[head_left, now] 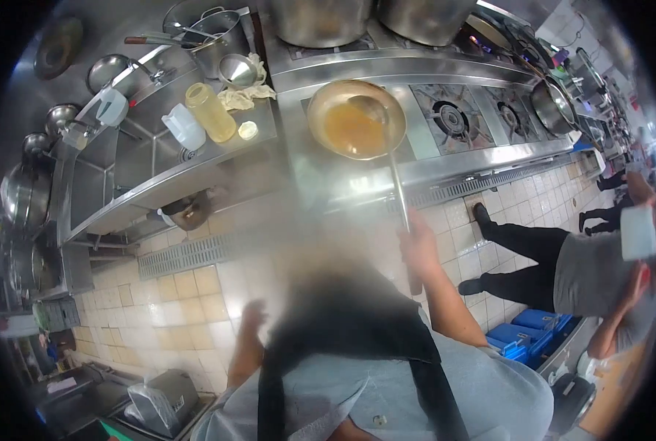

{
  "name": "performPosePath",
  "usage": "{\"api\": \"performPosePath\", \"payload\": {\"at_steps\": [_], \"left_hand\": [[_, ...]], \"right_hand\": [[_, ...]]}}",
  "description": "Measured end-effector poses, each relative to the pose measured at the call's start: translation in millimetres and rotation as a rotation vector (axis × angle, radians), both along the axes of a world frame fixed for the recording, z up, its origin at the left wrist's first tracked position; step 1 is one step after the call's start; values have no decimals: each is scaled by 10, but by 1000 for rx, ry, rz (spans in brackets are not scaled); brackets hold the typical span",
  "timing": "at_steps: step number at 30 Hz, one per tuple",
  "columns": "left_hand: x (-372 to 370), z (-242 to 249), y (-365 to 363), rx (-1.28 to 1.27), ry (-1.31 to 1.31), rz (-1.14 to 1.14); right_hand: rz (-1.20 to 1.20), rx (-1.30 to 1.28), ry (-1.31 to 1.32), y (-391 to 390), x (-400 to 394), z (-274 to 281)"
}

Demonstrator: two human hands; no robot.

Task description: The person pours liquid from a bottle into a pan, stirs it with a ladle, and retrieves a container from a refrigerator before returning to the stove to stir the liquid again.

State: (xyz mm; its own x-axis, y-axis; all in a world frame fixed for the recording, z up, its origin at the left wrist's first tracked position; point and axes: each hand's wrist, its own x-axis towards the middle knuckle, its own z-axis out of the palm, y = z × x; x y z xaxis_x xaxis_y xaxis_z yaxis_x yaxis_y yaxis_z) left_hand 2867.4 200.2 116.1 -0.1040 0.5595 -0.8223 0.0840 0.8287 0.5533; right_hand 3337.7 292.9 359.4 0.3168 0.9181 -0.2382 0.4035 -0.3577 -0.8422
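My right hand (421, 246) is closed round the long handle of a metal ladle (399, 192). The ladle's bowl rests in a round pan (315, 117) on the stove, which holds an orange-brown liquid (351, 129). My left hand (252, 316) hangs low at my left side, near the dark apron; it is blurred, and its fingers look apart with nothing in them.
Gas burners (451, 117) lie right of the pan, and large pots (321, 22) stand behind it. A yellow container (212, 114) and a white jug (184, 128) are by the sink at left. A co-worker (593, 272) stands at right near blue crates (537, 320).
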Motion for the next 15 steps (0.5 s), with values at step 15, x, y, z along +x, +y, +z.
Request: {"api": "performPosePath", "payload": {"at_steps": [15], "left_hand": [[-81, -49, -23, -21, 51, -22]], "right_hand": [[-129, -224, 1327, 755, -31, 280]]}}
